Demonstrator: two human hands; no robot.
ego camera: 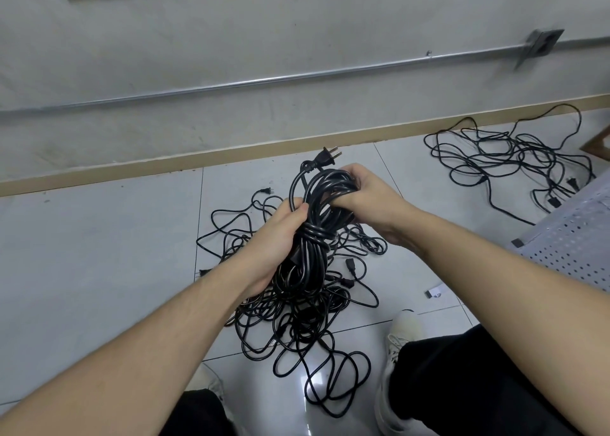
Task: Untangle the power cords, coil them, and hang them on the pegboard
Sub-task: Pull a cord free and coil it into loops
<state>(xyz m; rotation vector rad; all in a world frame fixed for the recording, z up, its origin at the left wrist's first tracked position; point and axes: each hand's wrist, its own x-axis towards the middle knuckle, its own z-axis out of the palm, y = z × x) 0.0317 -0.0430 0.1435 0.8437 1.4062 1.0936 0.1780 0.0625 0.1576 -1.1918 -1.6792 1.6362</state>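
Both hands, left [280, 234] and right [366, 194], curl closed, forearms reaching forward.

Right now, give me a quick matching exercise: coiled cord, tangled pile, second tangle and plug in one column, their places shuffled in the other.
Things:
1. coiled cord
2. tangled pile
3. second tangle
4. plug

Places:
A. on the floor near the wall, far right
B. sticking up above the bundle
C. gripped by left hand and right hand
D. on the tiles under the hands

Pairs: 1-C, 2-D, 3-A, 4-B
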